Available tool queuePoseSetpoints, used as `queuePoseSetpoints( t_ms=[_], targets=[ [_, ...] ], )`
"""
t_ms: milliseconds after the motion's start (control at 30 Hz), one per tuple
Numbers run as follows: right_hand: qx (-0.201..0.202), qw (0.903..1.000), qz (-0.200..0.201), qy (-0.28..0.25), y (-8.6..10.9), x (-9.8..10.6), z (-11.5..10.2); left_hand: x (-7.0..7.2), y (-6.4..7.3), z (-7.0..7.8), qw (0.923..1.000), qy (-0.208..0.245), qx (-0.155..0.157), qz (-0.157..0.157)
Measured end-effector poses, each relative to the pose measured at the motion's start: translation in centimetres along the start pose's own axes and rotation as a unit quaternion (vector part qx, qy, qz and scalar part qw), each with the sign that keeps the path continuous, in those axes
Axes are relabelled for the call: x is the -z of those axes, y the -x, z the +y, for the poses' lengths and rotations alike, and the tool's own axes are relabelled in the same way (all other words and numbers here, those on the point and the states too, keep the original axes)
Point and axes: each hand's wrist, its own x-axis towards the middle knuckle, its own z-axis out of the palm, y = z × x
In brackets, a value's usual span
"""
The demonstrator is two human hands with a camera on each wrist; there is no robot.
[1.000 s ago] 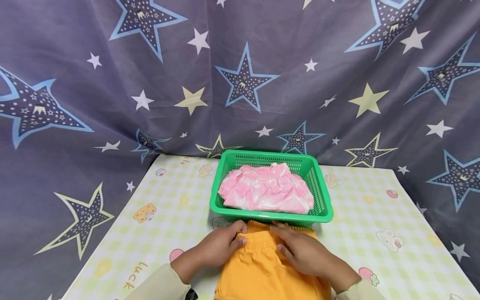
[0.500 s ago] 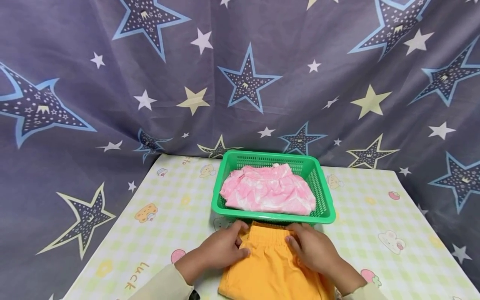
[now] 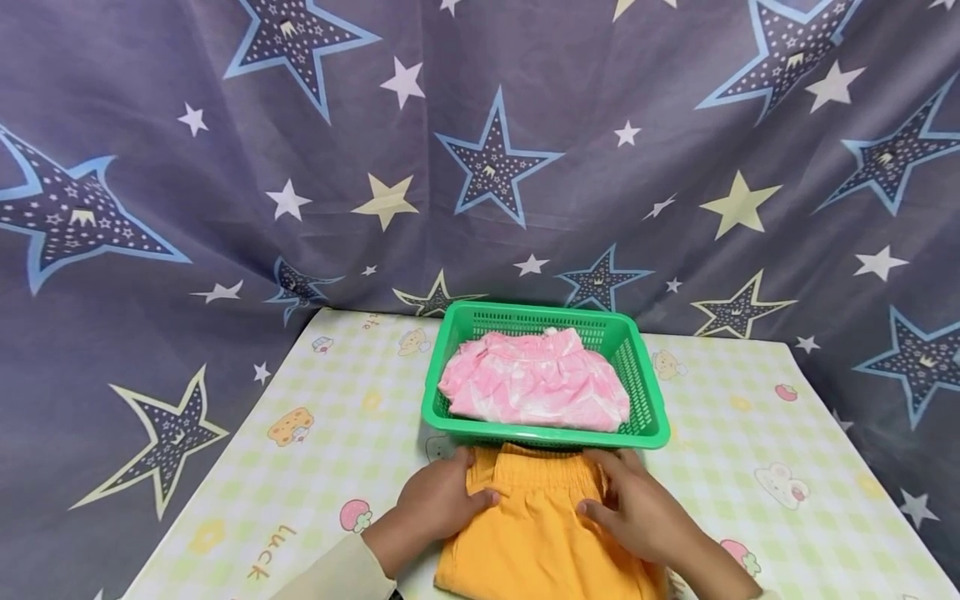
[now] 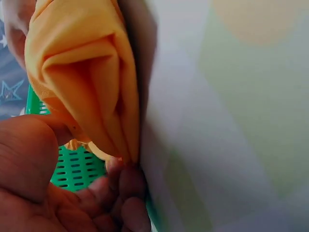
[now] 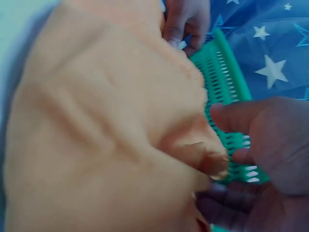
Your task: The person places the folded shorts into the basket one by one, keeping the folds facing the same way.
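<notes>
Folded yellow shorts point(image 3: 547, 533) lie on the table in front of the basket, elastic waistband toward it. At the waistband's left end, my left hand point(image 3: 442, 496) holds the edge, thumb on top. The left wrist view shows its fingers point(image 4: 133, 186) curled at the lower edge of the layered yellow cloth. My right hand point(image 3: 641, 508) is round the waistband's right end, its thumb over the cloth. In the right wrist view, its fingers point(image 5: 227, 203) reach under a cloth corner. A green plastic basket point(image 3: 546, 434) holds a pink-and-white garment point(image 3: 536, 379) with a gathered waist.
The table point(image 3: 337, 450) has a checked cover with cartoon prints. A dark curtain point(image 3: 480, 250) with star patterns hangs behind it and at both sides. The basket's near rim stands close to the waistband.
My hands have moved apart to the two ends of the waistband, the right one shifting rightward. The waistband looks straighter and flatter. Basket and pink garment stay put.
</notes>
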Motion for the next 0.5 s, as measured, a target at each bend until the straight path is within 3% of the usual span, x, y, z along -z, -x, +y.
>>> queuePoseSetpoints(
  t_ms=[67, 167, 300, 400, 500],
  targets=[
    [-0.025, 0.9994, 0.020, 0.009, 0.8, 0.7, 0.3, 0.2, 0.2, -0.1, 0.9998, 0.009, 0.019, 0.001],
    [-0.113, 0.9929, 0.019, 0.031, 2.0, 1.9, 1.3, 0.8, 0.5, -0.1, 0.9992, 0.020, 0.031, -0.014],
    [-0.224, 0.9708, -0.076, 0.040, 3.2, 2.5, 2.9, 1.6, 0.7, -0.1, 0.9978, 0.044, 0.023, -0.044],
    [-0.248, 0.9605, -0.126, -0.001, 3.6, 1.9, 3.6, 1.8, 0.8, -0.3, 0.9953, 0.072, 0.028, -0.059],
    [-0.258, 0.9556, -0.134, -0.045, 3.6, 1.0, 3.9, 1.6, 0.7, -0.5, 0.9919, 0.102, 0.041, -0.064]
  ],
)
